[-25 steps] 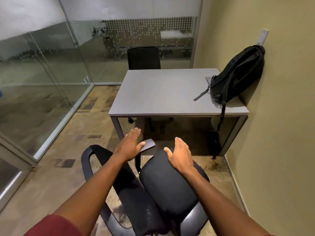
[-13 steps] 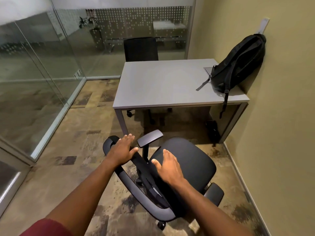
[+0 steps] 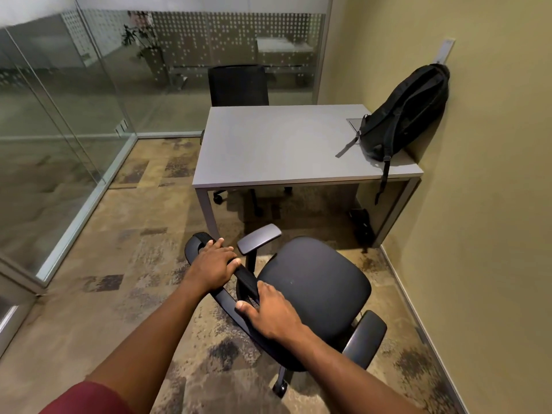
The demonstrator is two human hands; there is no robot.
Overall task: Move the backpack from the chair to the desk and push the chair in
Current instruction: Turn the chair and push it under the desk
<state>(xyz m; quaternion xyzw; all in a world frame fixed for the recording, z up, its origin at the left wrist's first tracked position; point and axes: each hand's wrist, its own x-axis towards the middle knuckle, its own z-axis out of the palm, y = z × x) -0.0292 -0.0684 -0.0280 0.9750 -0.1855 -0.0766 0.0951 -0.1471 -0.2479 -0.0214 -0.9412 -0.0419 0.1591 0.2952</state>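
A black backpack [image 3: 409,112] leans against the wall on the right end of the grey desk [image 3: 277,144], one strap hanging over the front edge. A black office chair [image 3: 313,282] stands on the floor in front of the desk, its seat empty and angled right. My left hand [image 3: 213,264] grips the top of the chair's backrest. My right hand [image 3: 270,312] holds the same backrest rim lower down, nearer me.
A second black chair [image 3: 237,85] is tucked in at the desk's far side. Glass walls [image 3: 59,115] run along the left and the back. A yellow wall [image 3: 493,204] stands close on the right. A dark object [image 3: 361,225] sits under the desk's right end.
The chair has moved away from me and turned, showing its whole seat. Both hands went from hovering over the backrest to gripping its rim.
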